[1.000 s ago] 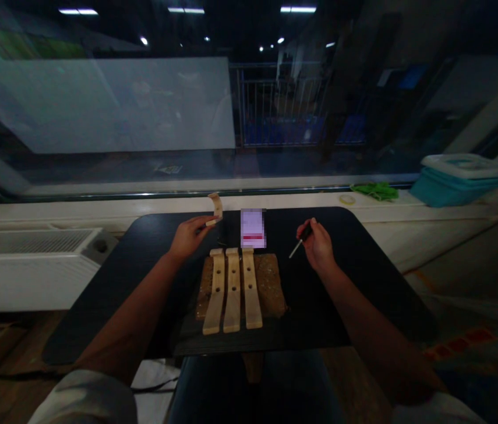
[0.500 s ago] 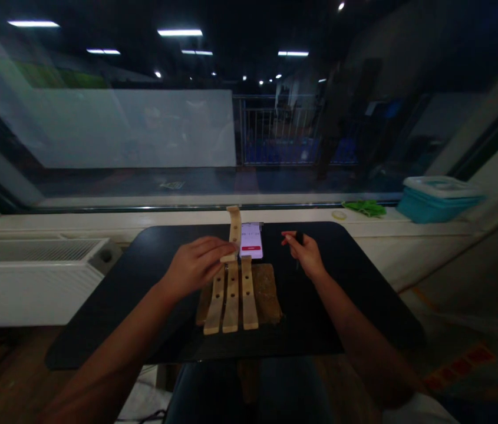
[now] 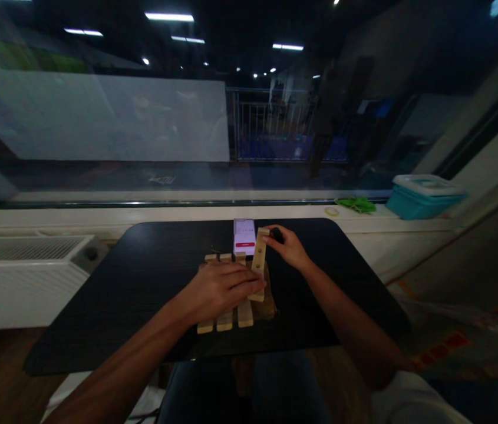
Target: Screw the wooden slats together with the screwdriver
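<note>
My left hand (image 3: 222, 288) is closed on the lower part of a pale wooden strip (image 3: 258, 253) with two dark holes. It reaches over three similar wooden strips (image 3: 245, 313), which lie side by side on a brown wooden block (image 3: 270, 303) and are partly hidden by the hand. At the held strip's upper end, the fingers of my right hand (image 3: 293, 247) pinch close and touch it. A small black object (image 3: 277, 234) also sits in the right hand; its kind is unclear. The held strip slants above the block's right side.
A lit phone (image 3: 244, 237) lies behind the block on the dark table (image 3: 155, 271). On the sill are a tape roll (image 3: 331, 211), a green cloth-like item (image 3: 357, 205) and a teal box with a white lid (image 3: 425, 197). A white radiator (image 3: 23, 282) stands left, below the window.
My left hand has brought the strip from beside the phone's left to the block's right side. My right hand has moved left to the strip's upper end. The view has shifted slightly.
</note>
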{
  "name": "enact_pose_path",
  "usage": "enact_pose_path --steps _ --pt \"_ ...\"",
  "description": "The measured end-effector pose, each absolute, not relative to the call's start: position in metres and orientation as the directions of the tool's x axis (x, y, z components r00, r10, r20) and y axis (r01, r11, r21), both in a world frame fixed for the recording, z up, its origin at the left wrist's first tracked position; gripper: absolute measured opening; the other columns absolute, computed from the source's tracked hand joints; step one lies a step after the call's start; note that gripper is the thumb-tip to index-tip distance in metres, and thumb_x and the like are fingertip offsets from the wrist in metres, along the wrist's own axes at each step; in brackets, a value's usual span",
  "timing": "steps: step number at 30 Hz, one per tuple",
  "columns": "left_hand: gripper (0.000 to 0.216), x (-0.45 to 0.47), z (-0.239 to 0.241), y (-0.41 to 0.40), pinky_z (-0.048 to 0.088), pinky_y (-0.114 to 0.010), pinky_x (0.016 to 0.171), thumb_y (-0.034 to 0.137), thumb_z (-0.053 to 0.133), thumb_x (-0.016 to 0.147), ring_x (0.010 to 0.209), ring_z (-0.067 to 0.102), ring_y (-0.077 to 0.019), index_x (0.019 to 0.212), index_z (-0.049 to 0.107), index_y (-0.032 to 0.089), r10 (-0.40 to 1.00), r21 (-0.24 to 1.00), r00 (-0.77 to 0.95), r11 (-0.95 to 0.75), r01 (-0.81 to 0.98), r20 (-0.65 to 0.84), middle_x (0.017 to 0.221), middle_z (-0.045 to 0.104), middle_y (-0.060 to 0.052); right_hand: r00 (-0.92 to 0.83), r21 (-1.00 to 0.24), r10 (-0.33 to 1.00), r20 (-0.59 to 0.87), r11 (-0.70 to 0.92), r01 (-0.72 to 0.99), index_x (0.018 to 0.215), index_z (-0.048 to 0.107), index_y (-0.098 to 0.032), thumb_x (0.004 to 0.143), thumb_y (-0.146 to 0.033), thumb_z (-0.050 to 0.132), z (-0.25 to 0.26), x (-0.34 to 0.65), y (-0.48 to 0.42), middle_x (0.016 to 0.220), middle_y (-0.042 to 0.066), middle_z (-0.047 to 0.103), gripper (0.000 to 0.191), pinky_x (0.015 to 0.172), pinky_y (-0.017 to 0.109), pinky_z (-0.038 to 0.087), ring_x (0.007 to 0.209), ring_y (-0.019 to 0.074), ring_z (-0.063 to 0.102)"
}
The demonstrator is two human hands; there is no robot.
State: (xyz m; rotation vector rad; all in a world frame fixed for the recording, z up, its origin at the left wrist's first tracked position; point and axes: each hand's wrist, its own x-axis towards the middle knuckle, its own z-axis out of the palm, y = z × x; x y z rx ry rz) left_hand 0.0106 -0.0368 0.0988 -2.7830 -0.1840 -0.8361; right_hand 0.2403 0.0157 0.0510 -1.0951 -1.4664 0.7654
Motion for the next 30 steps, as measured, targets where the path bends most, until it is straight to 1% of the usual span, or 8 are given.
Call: enact_pose_path --steps 3,5,8,12,15,18,23,30 --pt "0.030 0.012 0.095 -0.036 0.057 -0.032 0.081 0.018 0.037 0.100 0.097 0.068 -0.0182 0.114 0.063 0.016 0.109 -0.034 0.848 -0.988 0.148 0.519 0.105 0.073 -0.006 0.001 -0.891 0.923 0.384 0.370 0.264 0.077 0.068 -0.022 0.071 -0.034 0.071 0.047 0.241 0.017 0.071 -0.003 0.068 0.014 0.069 0.029 0.044 0.068 0.0152 0.060" --pt "0.028 0.011 0.095 -0.035 0.055 -0.035 0.088 0.028 0.045 0.098 0.103 0.066 -0.0194 0.118 0.062 0.018 0.166 0.106 0.867 -0.986 0.131 0.470 0.112 0.071 -0.006 -0.020 -0.881 0.925 0.380 0.368 0.297 0.074 0.066 -0.022 0.072 -0.035 0.070 0.045 0.242 0.018 0.068 -0.003 0.066 0.013 0.066 0.028 0.043 0.066 0.0150 0.058" --pt "0.041 0.004 0.094 -0.032 0.052 -0.039 0.093 0.044 0.057 0.090 0.107 0.064 -0.0232 0.123 0.060 0.019 0.237 0.300 0.882 -0.947 0.116 0.408 0.118 0.069 -0.009 -0.057 -0.865 0.929 0.367 0.363 0.348 0.076 0.065 -0.022 0.073 -0.035 0.069 0.044 0.242 0.016 0.069 -0.003 0.065 0.014 0.066 0.027 0.042 0.066 0.0147 0.057" --pt "0.031 -0.010 0.088 -0.023 0.051 -0.039 0.089 0.035 0.049 0.095 0.102 0.065 -0.0228 0.115 0.065 0.019 0.305 0.455 0.878 -0.883 0.115 0.369 0.110 0.071 -0.009 -0.096 -0.850 0.944 0.317 0.327 0.413 0.076 0.064 -0.020 0.075 -0.039 0.067 0.040 0.241 0.012 0.065 -0.003 0.062 0.019 0.057 0.025 0.038 0.059 0.0130 0.053" --pt "0.030 -0.016 0.083 -0.019 0.049 -0.041 0.091 0.034 0.047 0.096 0.103 0.064 -0.0235 0.114 0.066 0.018 0.325 0.504 0.901 -0.851 0.145 0.288 0.111 0.070 -0.009 -0.121 -0.842 0.954 0.274 0.299 0.450 0.078 0.064 -0.019 0.077 -0.036 0.066 0.034 0.237 0.008 0.067 -0.002 0.063 0.017 0.056 0.025 0.038 0.059 0.0127 0.054" --pt "0.030 -0.014 0.082 -0.019 0.046 -0.041 0.097 0.033 0.047 0.095 0.111 0.060 -0.0233 0.117 0.064 0.021 0.302 0.538 0.932 -0.829 0.153 0.200 0.119 0.067 -0.007 -0.148 -0.829 0.956 0.253 0.293 0.477 0.082 0.065 -0.019 0.078 -0.031 0.065 0.029 0.235 0.005 0.071 -0.001 0.066 0.012 0.060 0.026 0.040 0.063 0.0134 0.057" --pt "0.038 -0.003 0.087 -0.018 0.039 -0.044 0.105 0.035 0.052 0.092 0.124 0.051 -0.0264 0.127 0.060 0.021 0.261 0.531 0.955 -0.834 0.150 0.142 0.133 0.060 -0.007 -0.193 -0.804 0.956 0.219 0.289 0.520 0.089 0.066 -0.020 0.080 -0.025 0.064 0.026 0.235 0.003 0.082 0.001 0.073 0.011 0.068 0.028 0.046 0.073 0.0163 0.065" --pt "0.038 0.000 0.082 -0.012 0.036 -0.045 0.107 0.034 0.050 0.093 0.127 0.047 -0.0264 0.129 0.058 0.022 0.265 0.521 0.962 -0.831 0.195 0.063 0.135 0.059 -0.004 -0.249 -0.783 0.935 0.254 0.350 0.515 0.097 0.067 -0.021 0.082 -0.024 0.063 0.020 0.236 0.004 0.102 0.004 0.076 0.016 0.086 0.035 0.052 0.094 0.0190 0.070"
